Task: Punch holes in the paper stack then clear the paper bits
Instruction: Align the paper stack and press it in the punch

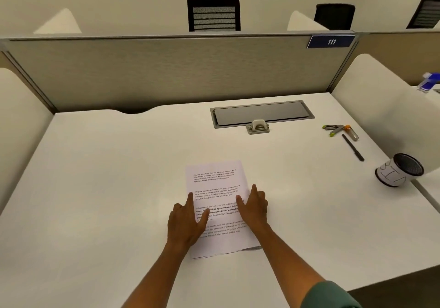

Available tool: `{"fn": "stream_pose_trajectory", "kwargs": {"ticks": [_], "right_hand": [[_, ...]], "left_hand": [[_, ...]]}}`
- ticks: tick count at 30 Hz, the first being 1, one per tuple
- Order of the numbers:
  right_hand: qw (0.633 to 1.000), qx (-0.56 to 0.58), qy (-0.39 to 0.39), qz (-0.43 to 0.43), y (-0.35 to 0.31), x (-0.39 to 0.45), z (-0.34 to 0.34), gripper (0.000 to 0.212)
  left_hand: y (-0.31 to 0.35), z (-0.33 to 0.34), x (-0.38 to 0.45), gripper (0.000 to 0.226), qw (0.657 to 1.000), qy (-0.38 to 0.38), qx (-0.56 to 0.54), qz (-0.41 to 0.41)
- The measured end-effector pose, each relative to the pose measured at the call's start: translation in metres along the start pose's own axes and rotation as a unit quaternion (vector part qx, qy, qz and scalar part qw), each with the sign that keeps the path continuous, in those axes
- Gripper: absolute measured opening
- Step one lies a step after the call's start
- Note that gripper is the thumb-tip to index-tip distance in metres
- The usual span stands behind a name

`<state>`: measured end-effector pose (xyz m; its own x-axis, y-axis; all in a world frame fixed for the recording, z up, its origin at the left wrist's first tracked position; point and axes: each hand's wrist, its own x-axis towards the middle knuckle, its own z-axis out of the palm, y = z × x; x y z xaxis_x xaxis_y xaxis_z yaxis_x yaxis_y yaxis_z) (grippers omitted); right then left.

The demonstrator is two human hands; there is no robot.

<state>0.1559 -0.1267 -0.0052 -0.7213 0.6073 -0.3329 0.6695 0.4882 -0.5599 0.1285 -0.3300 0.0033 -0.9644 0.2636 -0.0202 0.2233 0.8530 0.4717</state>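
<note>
While your hands lay flat and open on the paper stack (217,203), the hole punch (258,127) sat well beyond it.
Left hand (187,222) and right hand (254,206) flanked the stack's long edges mid-bench (107,176); punch lay ahead, slightly right, nearer your right hand; stack's long axis ran away from you.

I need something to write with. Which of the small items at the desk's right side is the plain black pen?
The black pen, the long thin stick lying alone nearest the cup; the others have green or orange parts.
</note>
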Motion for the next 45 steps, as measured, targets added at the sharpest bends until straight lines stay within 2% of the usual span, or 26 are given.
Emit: {"fn": "stream_pose_trajectory", "kwargs": {"ticks": [8, 13, 19, 24, 29, 32, 39, 42, 45], "right_hand": [[0.993, 0.106, -0.006, 0.047, -0.001, 0.017, -0.011, 0.058], [0.999, 0.026, 0.005, 0.038, -0.002, 0.017, -0.013, 0.039], [0.999, 0.026, 0.019, 0.027, -0.01, 0.017, -0.013, 0.039], [0.995, 0.089, 0.002, 0.05, -0.008, 0.024, -0.017, 0.045], [0.987, 0.146, -0.031, 0.063, -0.007, 0.027, -0.018, 0.027], [0.984, 0.16, -0.057, 0.06, -0.008, 0.025, -0.018, 0.026], [0.976, 0.197, -0.066, 0.059, -0.011, 0.024, -0.024, 0.014], [0.968, 0.231, -0.069, 0.069, -0.007, 0.025, -0.022, 0.026], [0.962, 0.253, -0.071, 0.08, 0.0, 0.028, -0.021, 0.032]], "left_hand": [[0.008, -0.006, 0.01, 0.064, 0.999, -0.023, 0.044, -0.022], [0.011, -0.009, 0.016, 0.056, 0.997, -0.038, 0.063, -0.038], [0.014, -0.009, 0.024, 0.056, 0.996, -0.04, 0.074, -0.041], [0.014, -0.01, 0.027, 0.056, 0.995, -0.042, 0.076, -0.045], [0.014, -0.009, 0.027, 0.057, 0.995, -0.041, 0.072, -0.047], [0.014, -0.009, 0.027, 0.058, 0.996, -0.039, 0.068, -0.051], [0.01, -0.009, 0.028, 0.05, 0.997, -0.038, 0.029, -0.067], [0.006, -0.008, 0.029, 0.045, 0.994, -0.046, -0.017, -0.095], [0.0, -0.009, 0.03, 0.04, 0.983, -0.045, -0.108, -0.139]]}}
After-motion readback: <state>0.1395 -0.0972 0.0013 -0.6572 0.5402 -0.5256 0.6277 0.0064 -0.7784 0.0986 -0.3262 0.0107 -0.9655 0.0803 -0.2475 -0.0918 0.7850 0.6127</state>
